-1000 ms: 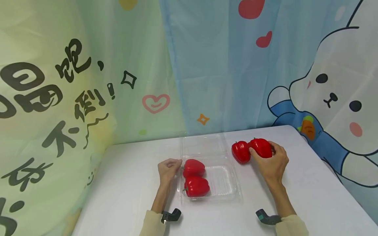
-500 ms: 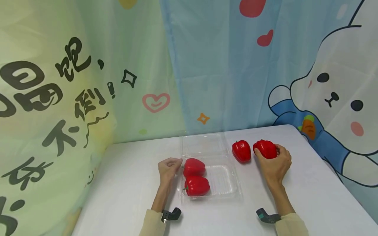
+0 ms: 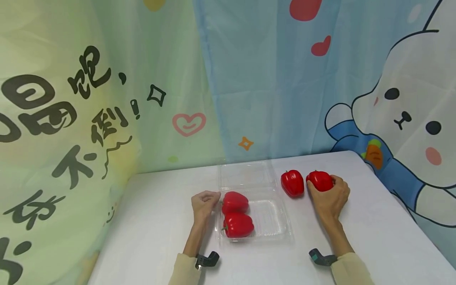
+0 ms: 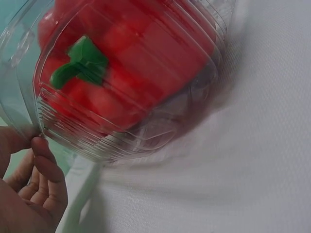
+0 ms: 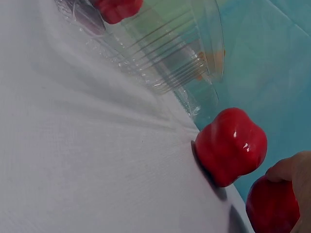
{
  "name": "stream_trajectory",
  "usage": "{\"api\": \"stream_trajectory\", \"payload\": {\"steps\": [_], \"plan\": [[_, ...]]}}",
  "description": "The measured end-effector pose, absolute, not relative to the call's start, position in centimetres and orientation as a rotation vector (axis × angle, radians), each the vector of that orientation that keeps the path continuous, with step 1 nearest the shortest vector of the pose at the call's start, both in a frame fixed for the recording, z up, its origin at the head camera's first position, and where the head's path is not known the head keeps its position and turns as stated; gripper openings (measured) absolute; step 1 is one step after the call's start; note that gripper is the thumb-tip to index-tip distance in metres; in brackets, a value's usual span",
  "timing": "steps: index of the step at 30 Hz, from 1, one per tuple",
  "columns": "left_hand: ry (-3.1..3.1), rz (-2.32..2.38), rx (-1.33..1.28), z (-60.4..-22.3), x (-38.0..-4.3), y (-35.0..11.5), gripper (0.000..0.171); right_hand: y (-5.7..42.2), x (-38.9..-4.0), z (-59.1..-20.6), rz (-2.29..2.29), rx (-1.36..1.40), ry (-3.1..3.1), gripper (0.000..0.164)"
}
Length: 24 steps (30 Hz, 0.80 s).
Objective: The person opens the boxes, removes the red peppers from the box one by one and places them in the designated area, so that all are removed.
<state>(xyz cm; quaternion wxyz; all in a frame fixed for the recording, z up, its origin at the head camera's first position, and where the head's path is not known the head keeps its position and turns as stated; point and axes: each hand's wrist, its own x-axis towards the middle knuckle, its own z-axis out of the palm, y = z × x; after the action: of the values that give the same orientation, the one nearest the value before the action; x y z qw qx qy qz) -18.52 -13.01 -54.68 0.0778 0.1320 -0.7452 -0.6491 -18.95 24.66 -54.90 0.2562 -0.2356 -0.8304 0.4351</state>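
A clear plastic clamshell box [image 3: 272, 237] lies opened out mid-table, its lid [image 3: 246, 174] folded back. Two red bell peppers [image 3: 238, 225] sit in its left half, stems toward the left. My left hand [image 3: 204, 204] pinches the box's left rim between thumb and index finger, as the left wrist view shows beside a green stem [image 4: 82, 63]. To the right of the box, a third red bell pepper [image 3: 292, 183] stands upright on the table. My right hand [image 3: 331, 198] grips another bell pepper [image 3: 320, 180] just right of it; whether that one touches the table is hard to tell.
White cloth covers the table [image 3: 149, 237]. A printed curtain [image 3: 246, 79] hangs right behind its back edge. Each wrist wears a dark camera mount [image 3: 208, 259].
The gripped pepper has shifted slightly right and down with my right hand, opening a gap to the standing pepper. My left hand stays at the box rim.
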Motion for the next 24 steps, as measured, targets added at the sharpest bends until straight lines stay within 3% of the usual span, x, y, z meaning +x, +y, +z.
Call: {"api": "stream_trajectory", "payload": {"steps": [24], "plan": [[-2.242,-1.928,0.391,-54.3,-18.3,-12.9,0.017,24.4,-20.7,-56.0,1.211,-0.642,-2.268,0.083]]}}
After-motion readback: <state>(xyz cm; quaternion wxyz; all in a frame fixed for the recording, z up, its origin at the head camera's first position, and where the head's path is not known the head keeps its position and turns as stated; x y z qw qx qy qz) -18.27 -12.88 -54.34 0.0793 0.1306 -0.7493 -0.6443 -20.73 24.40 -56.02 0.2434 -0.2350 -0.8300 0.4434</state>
